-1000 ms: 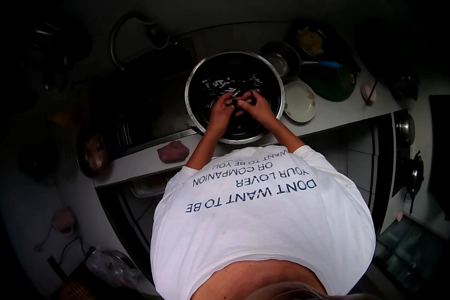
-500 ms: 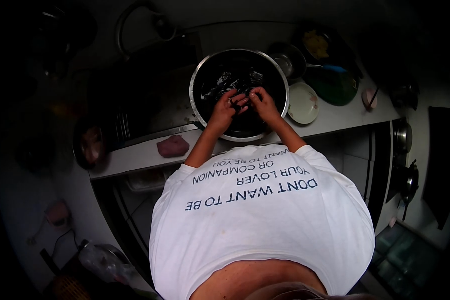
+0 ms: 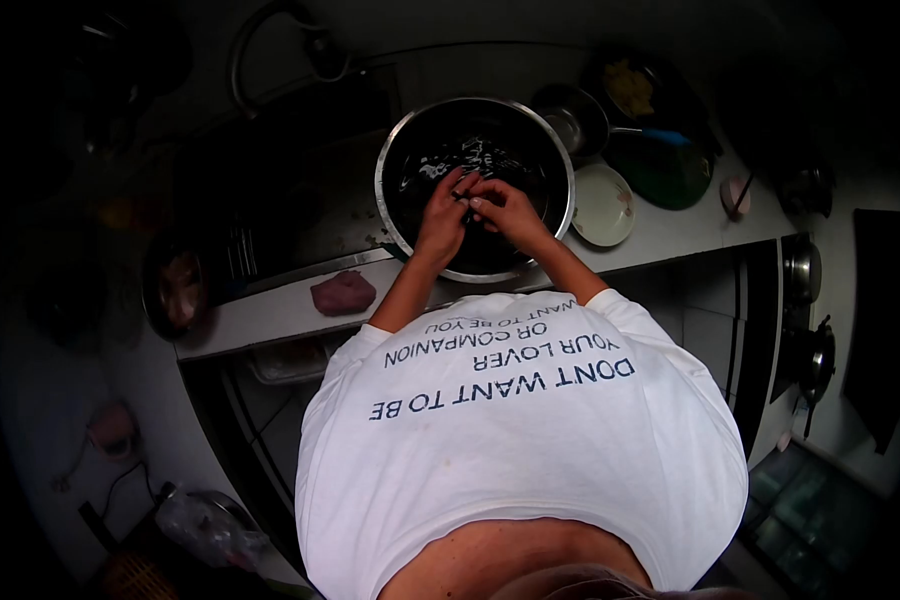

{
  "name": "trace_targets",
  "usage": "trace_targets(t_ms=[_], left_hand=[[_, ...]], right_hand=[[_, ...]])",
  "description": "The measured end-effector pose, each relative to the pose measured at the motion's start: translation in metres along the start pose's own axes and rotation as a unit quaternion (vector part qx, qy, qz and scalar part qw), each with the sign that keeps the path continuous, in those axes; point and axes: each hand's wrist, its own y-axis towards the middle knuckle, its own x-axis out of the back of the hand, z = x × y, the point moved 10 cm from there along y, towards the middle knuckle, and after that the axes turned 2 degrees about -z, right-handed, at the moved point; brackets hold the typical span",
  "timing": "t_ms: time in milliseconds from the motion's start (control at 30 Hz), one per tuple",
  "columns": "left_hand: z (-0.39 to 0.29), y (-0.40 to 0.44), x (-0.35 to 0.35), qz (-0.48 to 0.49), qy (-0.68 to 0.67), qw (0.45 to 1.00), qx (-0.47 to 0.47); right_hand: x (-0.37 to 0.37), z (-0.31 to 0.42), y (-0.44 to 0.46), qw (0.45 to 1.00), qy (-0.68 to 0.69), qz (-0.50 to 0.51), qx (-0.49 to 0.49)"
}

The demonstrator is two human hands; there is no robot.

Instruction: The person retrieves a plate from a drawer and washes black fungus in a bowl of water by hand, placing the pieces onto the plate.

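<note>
A large metal bowl (image 3: pixel 379 182) stands on the counter, its dark inside filled with rippling liquid (image 3: pixel 470 155) that catches the light. Over its near half, my left hand (image 3: pixel 442 218) is cupped with the fingers curled around a small dark piece (image 3: pixel 459 195), whose kind I cannot make out. My right hand (image 3: pixel 510 212) meets it from the right, thumb and fingers pinched together at the same dark piece. Both hands touch each other at the fingertips. What lies under the liquid is too dark to tell.
Right of the bowl are a white dish (image 3: pixel 604 206), a small saucepan (image 3: pixel 575 125) with a blue handle and a plate of yellow pieces (image 3: pixel 629 88). A reddish cloth-like lump (image 3: pixel 343 293) lies at the counter's front edge. A curved faucet (image 3: pixel 238 70) rises back left.
My right hand has moved left and now meets my left hand, where before they were apart. My left fingers have curled in. The ripples in the bowl have shifted.
</note>
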Motion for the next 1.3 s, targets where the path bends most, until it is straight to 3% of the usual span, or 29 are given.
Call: trace_targets(t_ms=[67,200,300,600,700,900,1000,1100,1300], left_hand=[[0.002,0.001,-0.003,0.005,0.016,1.000,-0.006],[0.019,-0.004,0.014,-0.053,0.121,0.986,0.107],[0.030,-0.015,0.016,-0.065,0.102,0.976,0.179],[0.030,-0.011,0.021,-0.068,0.069,0.982,0.162],[0.025,-0.012,0.019,-0.061,0.070,0.986,0.139],[0.018,-0.015,0.005,-0.054,0.043,0.985,0.158],[0.030,-0.011,0.021,-0.074,0.092,0.979,0.166],[0.030,-0.009,0.025,-0.070,0.100,0.981,0.152],[0.046,-0.004,0.042,-0.097,0.072,0.986,0.116]], right_hand=[[0.006,-0.009,0.003,0.999,0.019,-0.004,-0.036],[0.027,-0.014,0.004,0.992,0.111,-0.046,-0.049],[0.031,-0.013,0.005,0.986,0.161,-0.029,-0.029],[0.013,-0.020,-0.003,0.993,0.095,0.022,-0.072],[0.028,-0.036,0.004,0.988,0.133,-0.025,-0.078],[0.037,-0.027,0.008,0.996,0.068,-0.045,-0.030],[0.027,-0.025,0.007,0.999,0.020,-0.025,-0.044],[0.023,-0.028,0.006,0.996,0.069,-0.004,-0.056],[0.011,-0.032,0.005,0.996,-0.015,0.052,-0.068]])
